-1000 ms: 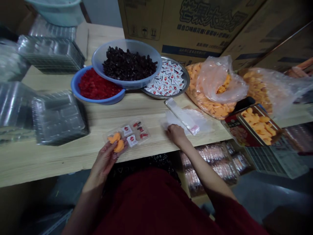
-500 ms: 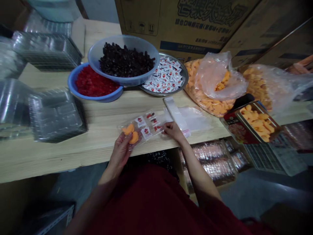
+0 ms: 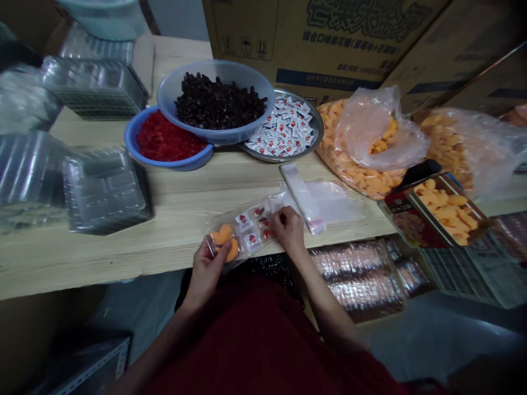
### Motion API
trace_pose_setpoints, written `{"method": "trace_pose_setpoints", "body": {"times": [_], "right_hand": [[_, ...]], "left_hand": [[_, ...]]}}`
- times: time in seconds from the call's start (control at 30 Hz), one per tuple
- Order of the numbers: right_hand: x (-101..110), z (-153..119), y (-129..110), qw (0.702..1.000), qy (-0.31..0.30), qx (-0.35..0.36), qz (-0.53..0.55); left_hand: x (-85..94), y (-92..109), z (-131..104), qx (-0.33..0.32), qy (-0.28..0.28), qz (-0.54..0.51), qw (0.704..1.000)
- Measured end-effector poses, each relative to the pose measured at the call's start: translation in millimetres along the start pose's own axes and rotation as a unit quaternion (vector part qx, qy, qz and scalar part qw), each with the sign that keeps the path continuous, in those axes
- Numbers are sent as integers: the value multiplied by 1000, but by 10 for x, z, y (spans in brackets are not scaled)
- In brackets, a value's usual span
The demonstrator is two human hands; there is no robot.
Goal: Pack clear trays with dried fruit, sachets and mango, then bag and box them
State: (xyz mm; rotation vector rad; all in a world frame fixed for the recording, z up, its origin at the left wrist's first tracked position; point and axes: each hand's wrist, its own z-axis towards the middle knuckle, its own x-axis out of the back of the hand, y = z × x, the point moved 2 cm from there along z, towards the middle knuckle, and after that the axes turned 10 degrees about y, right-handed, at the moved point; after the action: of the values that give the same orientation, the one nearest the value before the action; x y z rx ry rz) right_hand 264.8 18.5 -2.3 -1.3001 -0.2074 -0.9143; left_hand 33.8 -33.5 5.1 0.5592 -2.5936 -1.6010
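Note:
A clear plastic bag (image 3: 269,204) lies near the table's front edge, around a compartment tray (image 3: 242,233) with orange pieces, white-and-red packets and small red and dark pieces. My left hand (image 3: 209,266) grips the tray's left end through the bag, thumb on top by the orange pieces. At the bag's right end my right hand (image 3: 289,227) has its fingers pinched together; whether they hold the film is too small to tell. Just right of this hand lie a white strip (image 3: 300,192) and a stack of flat clear bags (image 3: 335,200).
Behind are bowls of red pieces (image 3: 167,137), dark pieces (image 3: 218,101) and a metal bowl of packets (image 3: 284,129). Stacked trays (image 3: 107,189) stand left. Bags of orange pieces (image 3: 366,178) and a tilted red box (image 3: 405,219) are right; a carton of packed trays (image 3: 362,274) sits below.
The view has shifted slightly, so the table's things appear further right. My right hand has curled its fingers more tightly at the bag's end. My left hand still holds the tray.

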Motion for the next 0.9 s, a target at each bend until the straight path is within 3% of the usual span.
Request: {"method": "trace_pose_setpoints", "body": {"times": [0.17, 0.33, 0.67, 0.9], "right_hand": [[-34, -22, -66, 998, 8, 34, -57], [-31, 3, -51, 999, 11, 1, -51], [-116, 136, 57, 999, 29, -34, 13], [-62, 193, -22, 999, 26, 25, 23]], "left_hand": [[14, 36, -20, -30, -14, 63, 997], [44, 148, 25, -3, -77, 112, 991], [105, 339, 114, -34, -146, 214, 965], [91, 461, 187, -58, -179, 263, 946]]}}
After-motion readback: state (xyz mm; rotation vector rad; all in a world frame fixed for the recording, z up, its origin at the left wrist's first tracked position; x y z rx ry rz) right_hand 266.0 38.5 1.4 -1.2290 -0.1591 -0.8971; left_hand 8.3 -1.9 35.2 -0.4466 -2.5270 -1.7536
